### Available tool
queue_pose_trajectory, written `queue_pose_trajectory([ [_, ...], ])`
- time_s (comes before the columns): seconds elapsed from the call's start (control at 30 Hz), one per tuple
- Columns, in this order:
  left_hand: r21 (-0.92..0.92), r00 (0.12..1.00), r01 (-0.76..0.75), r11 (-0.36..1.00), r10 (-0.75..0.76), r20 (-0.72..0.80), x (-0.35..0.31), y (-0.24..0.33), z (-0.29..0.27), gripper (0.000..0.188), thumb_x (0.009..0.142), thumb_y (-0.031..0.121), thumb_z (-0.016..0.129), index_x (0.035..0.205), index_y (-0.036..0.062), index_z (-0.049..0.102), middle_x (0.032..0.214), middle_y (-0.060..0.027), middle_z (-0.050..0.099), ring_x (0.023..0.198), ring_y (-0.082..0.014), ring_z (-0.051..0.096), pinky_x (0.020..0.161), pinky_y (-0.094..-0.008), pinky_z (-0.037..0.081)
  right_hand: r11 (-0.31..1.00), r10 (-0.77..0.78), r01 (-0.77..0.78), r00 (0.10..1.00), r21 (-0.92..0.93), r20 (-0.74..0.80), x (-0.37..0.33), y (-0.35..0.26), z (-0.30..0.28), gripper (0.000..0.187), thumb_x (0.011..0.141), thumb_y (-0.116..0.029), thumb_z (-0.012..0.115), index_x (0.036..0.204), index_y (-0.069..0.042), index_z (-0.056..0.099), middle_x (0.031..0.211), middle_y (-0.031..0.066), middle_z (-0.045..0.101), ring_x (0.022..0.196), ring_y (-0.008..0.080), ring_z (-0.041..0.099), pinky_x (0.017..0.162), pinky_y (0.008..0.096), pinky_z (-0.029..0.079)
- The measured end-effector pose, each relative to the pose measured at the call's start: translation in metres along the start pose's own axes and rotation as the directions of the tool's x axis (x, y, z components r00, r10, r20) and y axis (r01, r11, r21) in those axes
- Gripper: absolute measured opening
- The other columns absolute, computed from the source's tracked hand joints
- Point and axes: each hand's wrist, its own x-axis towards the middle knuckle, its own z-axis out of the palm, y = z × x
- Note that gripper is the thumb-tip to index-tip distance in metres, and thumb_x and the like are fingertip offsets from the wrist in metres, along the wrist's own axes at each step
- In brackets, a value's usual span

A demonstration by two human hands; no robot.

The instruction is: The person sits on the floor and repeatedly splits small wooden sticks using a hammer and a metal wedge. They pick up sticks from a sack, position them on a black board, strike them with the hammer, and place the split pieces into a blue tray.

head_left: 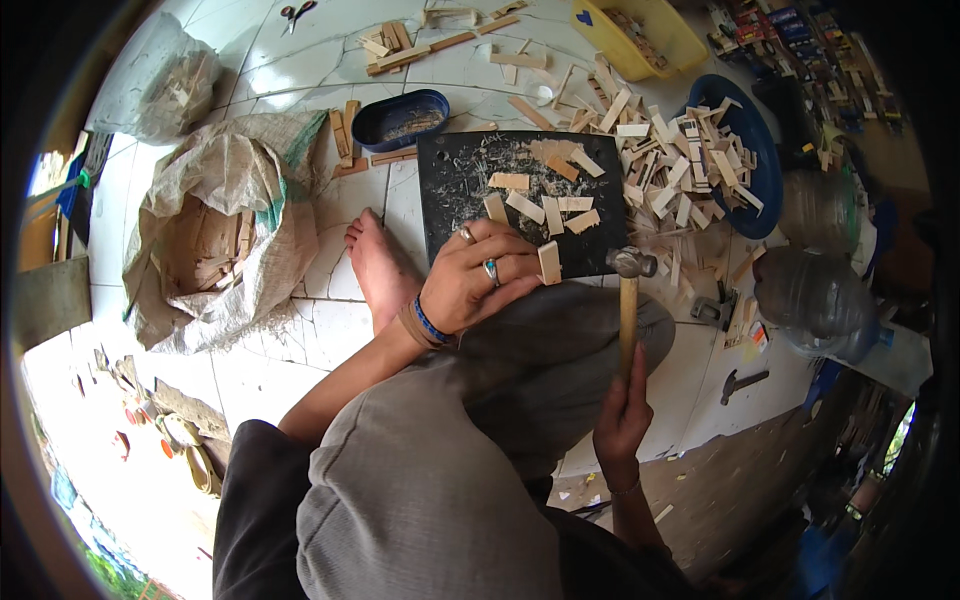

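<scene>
My left hand [476, 274], with rings and a bracelet, is over the near edge of a black board [440, 190]. Its fingers are curled together, and a small pale wood block [549, 262] is pinched at the fingertips. In my right hand [622, 415] is a hammer [628, 300], gripped by its wooden handle with the metal head pointing up, beside the board's near right corner. Several loose wood pieces [525, 207] lie on the board, among scattered small thin bits.
To the right, a heap of wood pieces [665, 165] spills from a blue basin [765, 185]. A woven sack [165, 270] with wood scraps stands left. Behind are a blue oval tub [375, 112] and a yellow tub [690, 50]. A second hammer [735, 384] lies on the tiles.
</scene>
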Motion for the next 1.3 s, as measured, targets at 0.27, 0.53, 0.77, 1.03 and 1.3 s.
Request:
queue_pose_trajectory([
  [0.27, 0.42, 0.994, -0.085, 0.904, 0.049, 0.095, -0.01, -0.016, -0.003, 0.037, 0.082, 0.019, 0.065, 0.117, 0.014, 0.073, 0.121, -0.0009, 0.067, 0.121, -0.025, 0.06, 0.112, -0.0464, 0.041, 0.997, 0.033, -0.039, 0.996, 0.07, 0.084, 0.011, -0.004, 0.021, 0.052, 0.107, -0.012, 0.056, 0.157, -0.007, 0.044, 0.135, 0.0225, 0.067, 0.071, 0.0195, 0.068, 0.068, 0.0338, 0.054],
  [0.53, 0.432, 0.975, -0.032, 0.901, -0.066, 0.211, -0.03, -0.012, -0.017, 0.044, 0.083, 0.015, 0.07, 0.127, 0.0124, 0.07, 0.133, -0.0029, 0.063, 0.124, -0.0284, 0.057, 0.111, -0.0462, 0.04, 0.984, 0.154, -0.167, 0.971, 0.054, 0.183, 0.019, -0.006, 0.027, 0.053, 0.108, -0.017, 0.056, 0.159, -0.013, 0.044, 0.092, 0.0197, 0.07, 0.064, 0.0181, 0.06, 0.064, 0.0326, 0.051],
  [0.77, 0.446, 0.991, 0.128, 0.886, -0.1, -0.086, -0.028, -0.01, -0.035, 0.053, 0.079, 0.005, 0.075, 0.13, 0.014, 0.066, 0.13, -0.0035, 0.065, 0.119, -0.0284, 0.058, 0.098, -0.0443, 0.044, 0.981, 0.158, -0.172, 0.978, 0.093, 0.14, 0.024, 0.001, 0.03, 0.053, 0.109, -0.017, 0.054, 0.16, -0.012, 0.041, 0.092, 0.0162, 0.069, 0.066, 0.0134, 0.056, 0.064, 0.0314, 0.049],
  [1.03, 0.344, 0.965, 0.259, 0.903, -0.261, -0.04, -0.018, -0.021, -0.046, 0.055, 0.084, 0.002, 0.077, 0.135, 0.0076, 0.059, 0.136, -0.0139, 0.062, 0.127, -0.0373, 0.056, 0.107, -0.045, 0.045, 0.981, 0.176, -0.176, 0.984, 0.077, -0.002, 0.035, 0.022, 0.03, 0.046, 0.11, -0.022, 0.055, 0.151, -0.003, 0.051, 0.121, 0.0161, 0.071, 0.095, 0.0132, 0.065, 0.084, 0.03, 0.052],
  [1.3, 0.429, 0.941, 0.301, 0.852, -0.339, 0.013, -0.018, -0.03, -0.046, 0.04, 0.089, 0.007, 0.076, 0.128, 0.0114, 0.067, 0.117, -0.0091, 0.073, 0.115, -0.0313, 0.065, 0.101, -0.042, 0.047, 0.97, 0.232, -0.227, 0.971, 0.087, -0.055, 0.045, 0.032, 0.032, 0.047, 0.109, -0.019, 0.057, 0.152, -0.004, 0.05, 0.137, 0.0169, 0.065, 0.116, 0.0187, 0.066, 0.098, 0.0326, 0.051],
])
